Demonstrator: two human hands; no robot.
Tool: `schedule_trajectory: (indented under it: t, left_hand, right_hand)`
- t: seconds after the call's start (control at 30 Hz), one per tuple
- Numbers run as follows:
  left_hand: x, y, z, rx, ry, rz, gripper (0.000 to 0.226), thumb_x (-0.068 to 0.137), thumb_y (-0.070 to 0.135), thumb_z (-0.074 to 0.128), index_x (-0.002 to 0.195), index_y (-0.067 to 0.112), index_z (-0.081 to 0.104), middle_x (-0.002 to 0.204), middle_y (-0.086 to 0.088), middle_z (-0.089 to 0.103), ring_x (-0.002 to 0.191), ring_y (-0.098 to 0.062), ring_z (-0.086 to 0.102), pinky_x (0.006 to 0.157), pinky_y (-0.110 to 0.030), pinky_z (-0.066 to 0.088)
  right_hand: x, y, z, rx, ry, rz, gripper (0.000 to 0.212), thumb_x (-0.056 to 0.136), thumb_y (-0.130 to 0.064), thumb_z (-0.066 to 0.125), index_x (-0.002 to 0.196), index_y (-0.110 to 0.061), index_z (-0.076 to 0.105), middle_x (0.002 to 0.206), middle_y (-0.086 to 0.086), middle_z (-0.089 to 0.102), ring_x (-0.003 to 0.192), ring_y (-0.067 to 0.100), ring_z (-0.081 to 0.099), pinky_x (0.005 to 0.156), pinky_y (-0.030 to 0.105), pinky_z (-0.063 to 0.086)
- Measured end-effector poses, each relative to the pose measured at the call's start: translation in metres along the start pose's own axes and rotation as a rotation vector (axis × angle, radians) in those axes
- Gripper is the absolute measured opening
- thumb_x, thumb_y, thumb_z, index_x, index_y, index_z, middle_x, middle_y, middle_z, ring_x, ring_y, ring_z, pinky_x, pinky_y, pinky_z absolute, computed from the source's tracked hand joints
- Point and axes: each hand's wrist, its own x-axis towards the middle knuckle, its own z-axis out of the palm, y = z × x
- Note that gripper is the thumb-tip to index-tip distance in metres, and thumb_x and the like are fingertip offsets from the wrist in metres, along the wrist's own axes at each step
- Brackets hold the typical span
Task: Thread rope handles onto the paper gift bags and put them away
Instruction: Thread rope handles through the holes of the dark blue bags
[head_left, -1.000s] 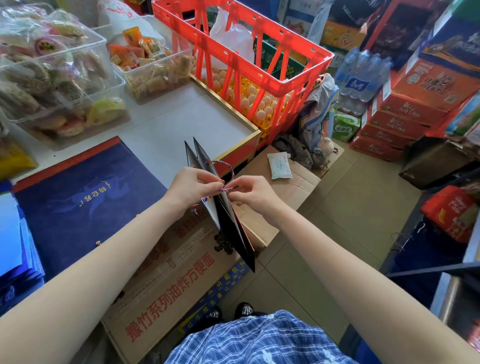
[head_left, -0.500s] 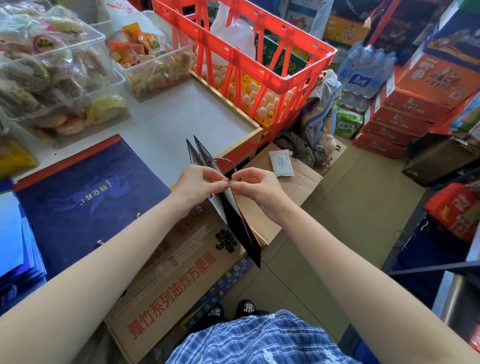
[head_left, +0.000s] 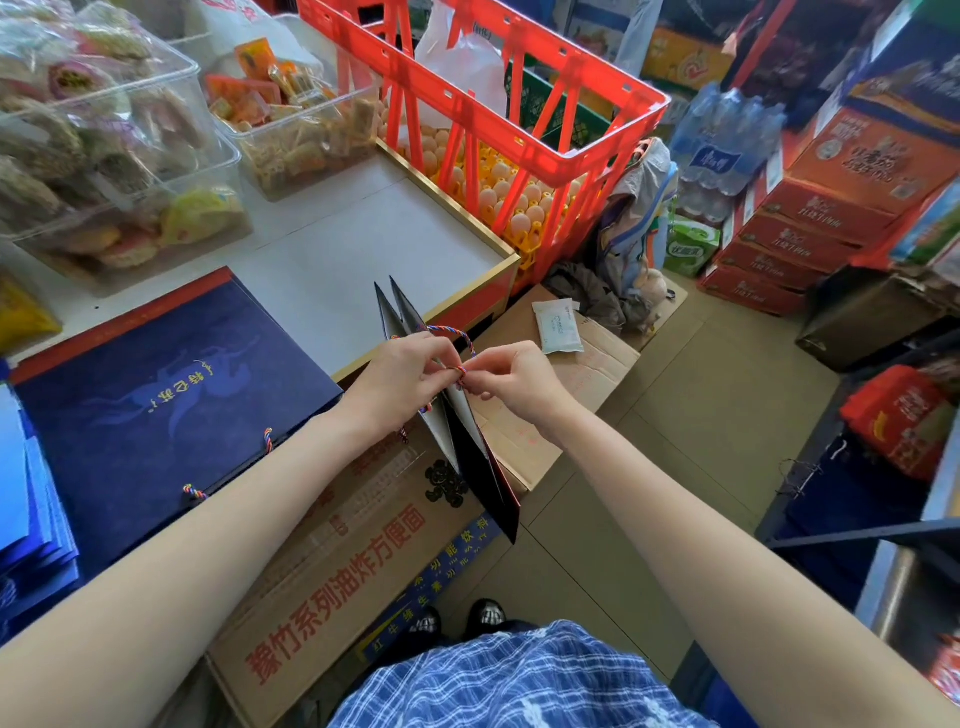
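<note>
A dark paper gift bag (head_left: 475, 457), folded flat and seen edge-on, hangs in the air over a cardboard box. My left hand (head_left: 400, 382) grips its upper edge. A multicoloured rope handle (head_left: 451, 332) loops above the bag's rim. My right hand (head_left: 511, 382) pinches the end of that rope right at the bag's edge, fingertips meeting those of my left hand. On the counter to the left lies a flat navy gift bag (head_left: 156, 395) with rope ends (head_left: 267, 439) showing at its near edge.
A white counter (head_left: 353, 249) carries clear snack tubs (head_left: 104, 156) at the back. A red crate (head_left: 498, 104) with eggs stands beyond it. Printed cardboard boxes (head_left: 363, 551) sit below my hands. Blue bags (head_left: 26, 509) are stacked at the far left. Stock cartons (head_left: 810, 218) line the right.
My hands and the bag have stayed in nearly the same spot. My right fingers have worked the rope end closer against the bag's edge, with slightly less loose rope between the hands.
</note>
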Motion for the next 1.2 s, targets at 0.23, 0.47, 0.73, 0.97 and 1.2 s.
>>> schedule_trajectory:
  t: [0.23, 0.47, 0.73, 0.97, 1.2]
  left_hand:
    - [0.008, -0.001, -0.002, -0.335, 0.001, -0.307, 0.010, 0.082, 0.011, 0.068, 0.075, 0.019, 0.068, 0.082, -0.002, 0.070, 0.081, -0.011, 0.063, 0.078, -0.023, 0.047]
    - [0.014, -0.002, -0.015, -0.801, -0.226, -0.651, 0.005, 0.082, -0.001, 0.064, 0.085, 0.002, 0.068, 0.083, -0.009, 0.072, 0.080, -0.011, 0.069, 0.077, -0.018, 0.055]
    - [0.015, -0.006, -0.030, -0.858, -0.360, -0.819, 0.010, 0.083, -0.003, 0.061, 0.090, 0.001, 0.066, 0.084, -0.011, 0.073, 0.076, -0.015, 0.071, 0.068, -0.019, 0.057]
    - [0.014, -0.003, -0.030, -0.948, -0.330, -0.864, 0.017, 0.083, -0.008, 0.058, 0.099, -0.005, 0.063, 0.102, -0.022, 0.068, 0.088, -0.026, 0.070, 0.069, -0.024, 0.058]
    - [0.018, 0.001, -0.028, -0.704, -0.414, -0.709, 0.010, 0.085, -0.004, 0.060, 0.093, 0.003, 0.061, 0.104, -0.020, 0.068, 0.092, -0.025, 0.070, 0.081, -0.027, 0.056]
  right_hand:
    - [0.001, 0.001, -0.003, -0.029, 0.049, -0.049, 0.014, 0.085, -0.004, 0.063, 0.091, -0.011, 0.074, 0.081, -0.001, 0.070, 0.079, 0.012, 0.064, 0.086, 0.038, 0.054]
    - [0.000, 0.000, -0.002, -0.029, 0.029, -0.070, 0.014, 0.085, 0.000, 0.063, 0.090, -0.008, 0.074, 0.077, -0.006, 0.066, 0.074, 0.010, 0.062, 0.084, 0.034, 0.054]
    - [-0.002, 0.000, 0.001, 0.014, -0.014, -0.123, 0.013, 0.082, 0.004, 0.065, 0.090, -0.001, 0.073, 0.082, 0.008, 0.068, 0.076, 0.019, 0.065, 0.082, 0.033, 0.055]
    - [0.001, -0.011, 0.002, -0.132, -0.016, -0.240, 0.015, 0.079, 0.005, 0.066, 0.084, -0.007, 0.072, 0.076, -0.005, 0.068, 0.069, 0.005, 0.064, 0.072, 0.015, 0.053]
    - [0.006, -0.011, -0.005, -0.072, -0.129, -0.183, 0.015, 0.079, 0.009, 0.063, 0.087, -0.002, 0.070, 0.078, 0.005, 0.069, 0.065, 0.005, 0.063, 0.070, 0.020, 0.053]
